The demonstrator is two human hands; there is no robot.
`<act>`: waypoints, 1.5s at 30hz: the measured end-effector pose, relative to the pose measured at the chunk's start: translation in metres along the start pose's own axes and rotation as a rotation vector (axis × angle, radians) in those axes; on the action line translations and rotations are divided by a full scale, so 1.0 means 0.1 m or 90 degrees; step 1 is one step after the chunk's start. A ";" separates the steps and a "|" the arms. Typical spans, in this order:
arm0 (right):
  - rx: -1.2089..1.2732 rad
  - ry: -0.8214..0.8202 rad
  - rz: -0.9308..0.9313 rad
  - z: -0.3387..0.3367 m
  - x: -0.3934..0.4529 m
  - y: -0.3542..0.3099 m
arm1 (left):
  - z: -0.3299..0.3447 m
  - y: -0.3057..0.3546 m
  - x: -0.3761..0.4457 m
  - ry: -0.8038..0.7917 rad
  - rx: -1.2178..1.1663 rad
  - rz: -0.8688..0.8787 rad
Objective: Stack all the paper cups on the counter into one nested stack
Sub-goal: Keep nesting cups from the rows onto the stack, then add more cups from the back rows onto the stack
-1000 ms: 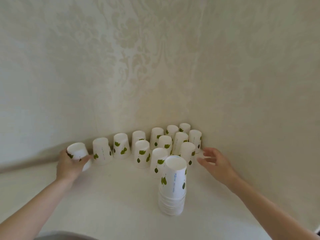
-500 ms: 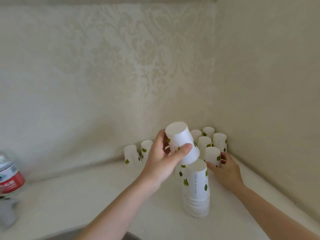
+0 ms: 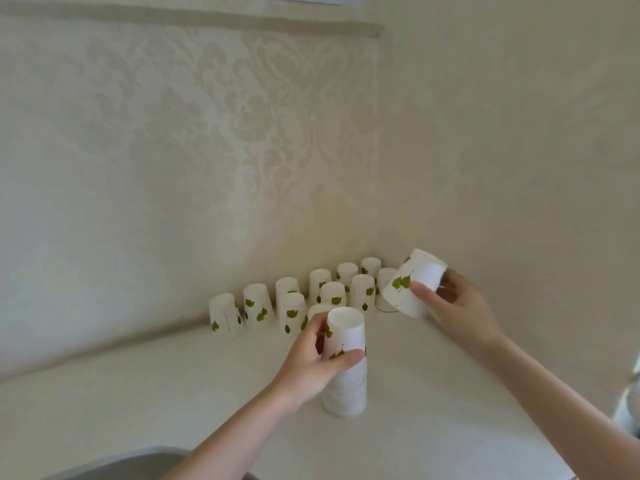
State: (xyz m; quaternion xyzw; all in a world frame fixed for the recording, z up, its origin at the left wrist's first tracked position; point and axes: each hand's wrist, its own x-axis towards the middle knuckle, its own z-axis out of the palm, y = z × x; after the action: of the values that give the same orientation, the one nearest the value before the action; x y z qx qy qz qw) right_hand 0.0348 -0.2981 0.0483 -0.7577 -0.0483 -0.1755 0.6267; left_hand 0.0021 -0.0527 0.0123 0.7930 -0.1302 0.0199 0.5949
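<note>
okay, left hand (image 3: 313,365) is wrapped around the top cup (image 3: 344,332) of the nested stack (image 3: 346,386), fingers curled behind and thumb across the front, seating it mouth-down. the stack stands at the centre of the counter (image 3: 138,393), its long axis close to vertical, closed bases up. over at two o'clock from the stack my right hand (image 3: 457,306) has a loose cup (image 3: 414,284) pinched between thumb and fingers, lifted clear of the counter and tilted, its base pointing up toward one o'clock and its open mouth down toward seven, so its axis leans well off upright. the remaining cups (image 3: 292,311) sit upside down from ten o'clock round to one, bunched into the wall corner, several touching or nearly so. risks as i read them: the stack is tall and light, and if i press the top cup down off-centre it may lean or skid out from under my left hand. the right-hand cup is coming in slanted, so if i don't square its mouth to the stack's top it could catch the rim and jam crooked, or knock the stack over. the right wrist is also just beside the back-row cups, and a careless swing could tip one into its neighbours. squeezing paper this thin may dent the wall and spoil the nesting.
</note>
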 end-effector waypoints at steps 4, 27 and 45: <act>0.061 -0.131 -0.047 0.31 -0.10 -0.31 | -0.16 -0.14 -0.08 -0.021 -0.044 -0.006; 0.054 -0.312 0.069 0.22 0.26 0.49 | -1.71 -1.40 1.07 0.504 0.139 -0.191; -0.819 -0.235 0.011 0.62 1.37 0.65 | -0.37 0.42 0.23 0.020 -0.091 0.045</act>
State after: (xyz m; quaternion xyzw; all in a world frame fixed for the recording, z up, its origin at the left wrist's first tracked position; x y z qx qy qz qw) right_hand 0.1950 -0.2718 0.0227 -0.9984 -0.0342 -0.0317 0.0332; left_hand 0.0189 -0.0323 0.0669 0.7428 -0.1498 0.0439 0.6510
